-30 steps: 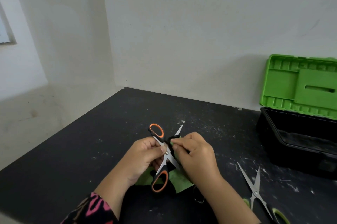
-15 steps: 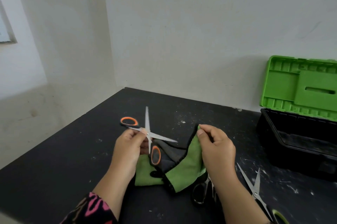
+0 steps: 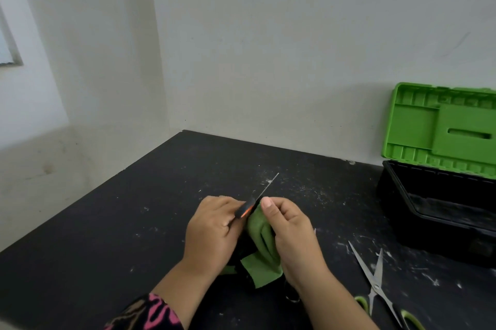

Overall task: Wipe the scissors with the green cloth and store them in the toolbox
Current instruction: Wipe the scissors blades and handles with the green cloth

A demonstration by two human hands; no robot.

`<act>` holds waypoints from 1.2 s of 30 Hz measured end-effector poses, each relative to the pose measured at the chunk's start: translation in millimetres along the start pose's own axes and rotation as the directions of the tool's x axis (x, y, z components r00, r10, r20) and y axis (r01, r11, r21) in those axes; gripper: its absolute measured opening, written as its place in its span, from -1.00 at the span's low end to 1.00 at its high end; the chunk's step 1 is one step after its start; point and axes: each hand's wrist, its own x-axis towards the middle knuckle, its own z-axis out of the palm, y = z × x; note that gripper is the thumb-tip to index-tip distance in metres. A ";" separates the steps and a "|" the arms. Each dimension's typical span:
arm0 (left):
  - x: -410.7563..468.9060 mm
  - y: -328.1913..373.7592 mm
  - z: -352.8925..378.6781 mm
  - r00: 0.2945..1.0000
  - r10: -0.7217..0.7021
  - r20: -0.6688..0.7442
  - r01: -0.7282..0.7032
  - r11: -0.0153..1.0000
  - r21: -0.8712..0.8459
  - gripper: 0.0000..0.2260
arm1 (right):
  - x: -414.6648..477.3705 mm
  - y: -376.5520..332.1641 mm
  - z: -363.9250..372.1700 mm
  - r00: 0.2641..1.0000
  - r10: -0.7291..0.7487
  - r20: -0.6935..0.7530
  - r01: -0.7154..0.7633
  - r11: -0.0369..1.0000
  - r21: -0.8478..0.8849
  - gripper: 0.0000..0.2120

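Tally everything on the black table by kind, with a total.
Scissors: 2, the orange-handled pair in the left hand and the green-handled pair lying open
Cloth: 1, green cloth in the right hand
Toolbox: 1, toolbox, lid open
Total: 4

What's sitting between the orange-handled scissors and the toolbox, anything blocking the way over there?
Nothing visible blocks it. The orange-handled scissors are in the left hand, the right hand holds the green cloth on them. The toolbox stands open; a second pair of scissors lies flat on the table, nearer the camera.
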 end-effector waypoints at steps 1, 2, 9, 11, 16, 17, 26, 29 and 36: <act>0.0 -1.0 -0.3 1.000 0.025 -0.013 -0.025 0.999 0.022 -0.80 | 0.6 0.9 0.4 1.000 0.012 0.012 -0.012 1.000 0.008 -0.77; -0.3 -2.6 0.1 0.999 0.045 -0.022 -0.044 0.998 0.038 -0.79 | 1.5 1.3 0.7 0.999 0.026 0.019 -0.027 0.999 0.024 -0.69; -0.1 -4.7 0.6 0.987 0.157 0.026 -0.159 0.982 0.099 -0.86 | 6.3 1.0 -3.8 0.985 0.147 0.094 -0.167 0.952 0.257 -0.67; -0.3 -6.9 0.3 0.983 0.167 0.074 -0.173 0.982 0.078 -0.82 | 6.8 0.6 -4.3 0.983 0.164 0.080 -0.180 0.940 0.290 -0.76; 1.0 -6.6 -0.2 0.959 0.223 0.175 -0.240 0.967 0.085 -0.75 | 7.9 3.4 -5.5 0.986 0.166 0.027 -0.167 0.949 0.268 -0.82; 1.3 -5.5 -0.2 0.952 0.238 0.191 -0.258 0.962 0.088 -0.74 | 7.8 3.3 -5.4 0.987 0.163 0.006 -0.159 0.955 0.252 -0.83; -0.4 -1.5 -3.0 0.990 -0.063 0.123 0.071 0.996 -0.054 -0.71 | 7.1 -4.9 -7.9 0.980 0.190 -0.066 -0.162 0.941 0.296 -0.89; 0.3 -3.2 -5.1 0.965 -0.142 0.220 0.147 0.989 -0.006 -0.66 | 5.6 -4.9 -6.0 0.989 0.145 -0.030 -0.135 0.965 0.223 -0.88; 5.9 3.8 -9.6 0.819 -0.333 0.468 0.458 0.870 -0.182 -0.83 | 7.1 -2.3 -7.9 0.992 0.126 -0.027 -0.121 0.984 0.129 -0.93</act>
